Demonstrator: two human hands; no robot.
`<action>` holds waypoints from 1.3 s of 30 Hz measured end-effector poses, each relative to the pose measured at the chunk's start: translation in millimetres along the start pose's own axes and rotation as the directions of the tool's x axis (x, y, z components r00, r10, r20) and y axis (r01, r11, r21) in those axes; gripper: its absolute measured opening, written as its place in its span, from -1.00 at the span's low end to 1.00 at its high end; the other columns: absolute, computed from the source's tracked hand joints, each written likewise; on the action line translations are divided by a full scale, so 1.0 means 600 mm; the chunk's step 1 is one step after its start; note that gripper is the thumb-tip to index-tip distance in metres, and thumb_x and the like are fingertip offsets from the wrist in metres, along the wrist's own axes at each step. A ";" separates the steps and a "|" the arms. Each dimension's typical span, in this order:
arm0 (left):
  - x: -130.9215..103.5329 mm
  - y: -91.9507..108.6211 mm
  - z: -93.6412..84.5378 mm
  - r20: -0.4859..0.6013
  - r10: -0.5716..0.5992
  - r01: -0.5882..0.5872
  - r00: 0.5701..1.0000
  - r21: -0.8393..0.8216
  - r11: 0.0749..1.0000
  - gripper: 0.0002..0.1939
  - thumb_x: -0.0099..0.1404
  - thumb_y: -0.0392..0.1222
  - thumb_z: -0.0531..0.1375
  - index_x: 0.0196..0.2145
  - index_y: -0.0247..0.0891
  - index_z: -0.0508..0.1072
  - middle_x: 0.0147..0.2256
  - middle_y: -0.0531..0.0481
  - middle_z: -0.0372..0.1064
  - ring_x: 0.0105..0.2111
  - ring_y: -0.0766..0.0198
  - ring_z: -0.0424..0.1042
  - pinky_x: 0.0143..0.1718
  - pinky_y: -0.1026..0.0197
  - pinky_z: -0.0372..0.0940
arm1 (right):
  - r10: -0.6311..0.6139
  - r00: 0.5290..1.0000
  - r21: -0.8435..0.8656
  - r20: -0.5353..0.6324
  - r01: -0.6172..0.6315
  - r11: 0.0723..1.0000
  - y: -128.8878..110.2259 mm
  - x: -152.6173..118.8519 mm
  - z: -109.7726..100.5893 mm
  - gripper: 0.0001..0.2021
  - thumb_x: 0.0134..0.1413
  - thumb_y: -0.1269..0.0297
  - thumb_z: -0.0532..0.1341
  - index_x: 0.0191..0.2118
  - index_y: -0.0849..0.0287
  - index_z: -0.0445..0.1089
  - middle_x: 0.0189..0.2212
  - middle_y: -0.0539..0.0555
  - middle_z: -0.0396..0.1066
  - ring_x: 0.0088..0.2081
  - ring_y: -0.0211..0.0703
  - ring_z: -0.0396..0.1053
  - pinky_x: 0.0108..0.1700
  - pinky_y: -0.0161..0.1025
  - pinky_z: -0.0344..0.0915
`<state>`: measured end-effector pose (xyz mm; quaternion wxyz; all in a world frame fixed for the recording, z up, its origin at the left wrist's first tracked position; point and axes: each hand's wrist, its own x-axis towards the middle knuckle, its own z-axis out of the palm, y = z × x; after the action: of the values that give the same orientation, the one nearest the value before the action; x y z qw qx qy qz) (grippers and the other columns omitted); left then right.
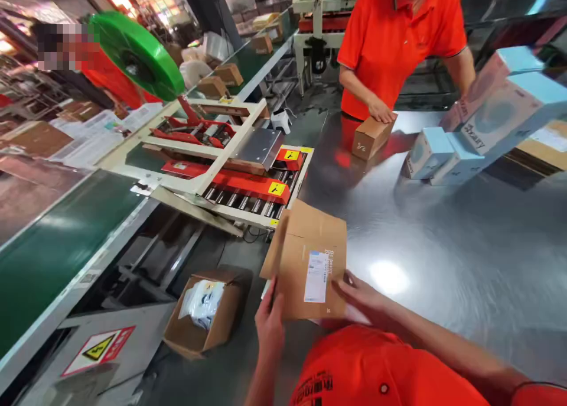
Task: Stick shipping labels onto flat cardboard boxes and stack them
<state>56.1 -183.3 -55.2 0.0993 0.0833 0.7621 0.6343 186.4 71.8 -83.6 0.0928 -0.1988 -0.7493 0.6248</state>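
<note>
By the shiny grey metal table (443, 240), the bare left hand (271, 317) and bare right hand (357, 291) clasp a labelled brown cardboard box (296, 267) between them, and uneven pressure could make it slip or buckle.

Carton (296, 264) at centre is matt cardboard, smooth paper label (315, 282). Tabletop (447, 246), right, looks like glossy metal, faintly swirled. Rollers (243, 202), mid-frame, are shiny metal. Upper-left green roll (153, 54): glossy plastic. Belt (66, 234), lower left: smooth, slight sheen.
</note>
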 end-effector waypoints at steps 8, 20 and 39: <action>-0.047 0.089 0.118 0.440 0.271 -0.320 0.856 0.040 0.947 -0.58 0.30 0.03 0.15 0.05 -0.13 0.52 0.16 -0.08 0.38 0.22 0.07 0.28 0.26 0.06 0.19 | -0.294 0.866 -0.258 -0.404 0.200 0.945 -0.171 0.023 -0.211 -0.16 0.10 -0.16 0.19 0.38 0.14 -0.04 0.40 0.21 -0.12 0.40 0.02 -0.12 0.41 0.02 -0.20; -0.036 0.175 0.104 0.180 0.241 -0.240 0.954 -0.025 0.970 -0.37 0.26 0.12 0.16 0.20 -0.24 0.33 0.09 -0.25 0.43 0.12 -0.01 0.39 0.20 -0.04 0.23 | -0.357 0.644 -0.240 -0.677 0.265 0.934 -0.183 -0.040 -0.149 -0.25 -0.04 -0.02 0.34 0.24 0.11 0.13 0.10 0.23 0.25 0.14 0.11 0.24 0.25 0.13 0.15; -0.175 0.256 0.552 0.919 0.374 -0.592 0.125 -0.234 0.771 -0.64 0.30 0.00 0.11 -0.49 -0.20 0.58 -0.26 -0.11 0.57 0.01 0.08 0.46 0.17 0.07 0.20 | -0.387 0.298 -0.431 -0.872 -0.095 0.897 0.037 -0.417 -0.291 -0.26 0.04 0.01 0.34 0.30 0.06 0.13 0.37 0.23 -0.03 0.38 0.16 -0.07 0.36 0.22 -0.03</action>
<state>243.1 132.5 42.5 0.2994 0.6844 0.5426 0.3841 484.3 128.3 -42.6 0.5281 -0.4691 -0.6768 0.2072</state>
